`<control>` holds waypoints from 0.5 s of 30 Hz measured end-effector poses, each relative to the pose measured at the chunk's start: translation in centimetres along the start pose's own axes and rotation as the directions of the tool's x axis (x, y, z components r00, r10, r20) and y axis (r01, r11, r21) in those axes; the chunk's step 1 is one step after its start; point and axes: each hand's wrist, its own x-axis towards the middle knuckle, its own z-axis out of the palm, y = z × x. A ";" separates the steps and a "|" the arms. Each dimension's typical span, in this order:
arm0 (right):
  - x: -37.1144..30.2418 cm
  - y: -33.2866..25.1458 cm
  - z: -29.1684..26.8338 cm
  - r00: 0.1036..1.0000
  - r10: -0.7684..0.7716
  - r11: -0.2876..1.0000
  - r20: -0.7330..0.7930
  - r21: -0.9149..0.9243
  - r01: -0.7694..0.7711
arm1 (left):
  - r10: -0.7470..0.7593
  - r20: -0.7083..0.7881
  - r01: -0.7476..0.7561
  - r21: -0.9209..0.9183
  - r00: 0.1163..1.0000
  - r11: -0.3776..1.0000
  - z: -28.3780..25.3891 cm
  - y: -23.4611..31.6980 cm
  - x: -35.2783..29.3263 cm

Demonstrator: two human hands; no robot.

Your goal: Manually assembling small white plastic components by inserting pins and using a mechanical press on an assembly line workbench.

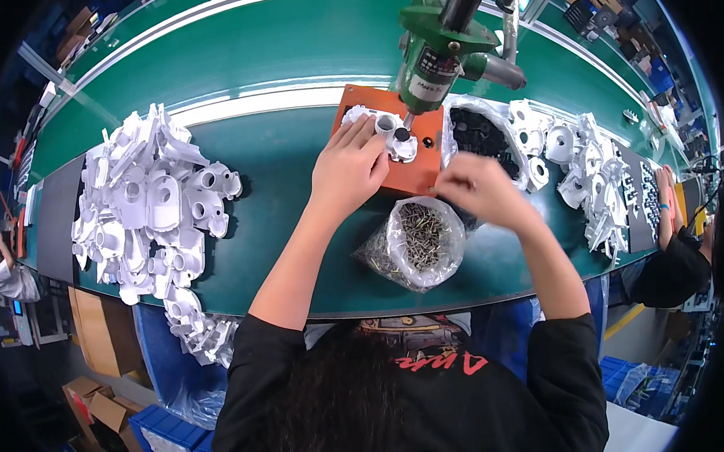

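An orange fixture block [412, 178] sits on the green bench, with a white plastic housing [403, 151] lying on it. A black round piece [401, 135] shows on that housing, beside its round collar. My left hand [350, 162] holds the housing from its left side, fingers laid over it. Directly above, the tip of a green machine head [428, 71] comes down close to the housing. My right hand [483, 187] is closed in a pinch at the block's right edge, slightly blurred; whatever its fingertips hold is too small to name. Just below is a clear bag of screws [424, 237].
White plastic parts [140, 208] are heaped at the left, with more white parts [594, 175] at the right. A bag of black parts [481, 134] stands right of the fixture. Other people sit at both far sides. Cardboard boxes [99, 408] stand on the floor.
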 end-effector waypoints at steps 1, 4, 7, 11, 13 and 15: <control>0.9 0.8 -0.5 0.997 0.073 0.996 -0.010 0.054 -0.073 | 0.004 0.000 -0.004 -0.002 1.000 1.000 0.0 0.0 0.0; 4.1 2.2 -1.4 0.968 0.253 0.956 -0.008 0.153 -0.249 | 0.009 0.012 -0.009 -0.001 1.000 1.000 -0.1 0.2 0.1; 6.3 3.8 -1.3 0.954 0.299 0.901 0.032 0.320 -0.293 | 0.011 0.023 -0.011 -0.008 1.000 1.000 -0.2 0.3 0.3; 8.1 4.3 -0.9 0.952 0.290 0.821 0.101 0.484 -0.301 | 0.017 0.017 -0.016 -0.007 1.000 1.000 0.0 0.1 0.1; 8.5 4.2 -1.0 0.955 0.281 0.864 0.093 0.410 -0.293 | 0.018 0.014 -0.018 -0.011 1.000 1.000 -0.1 0.1 0.1; 8.7 4.4 -1.3 0.942 0.310 0.871 0.128 0.358 -0.336 | 0.021 0.010 -0.021 -0.016 1.000 1.000 -0.3 0.2 0.1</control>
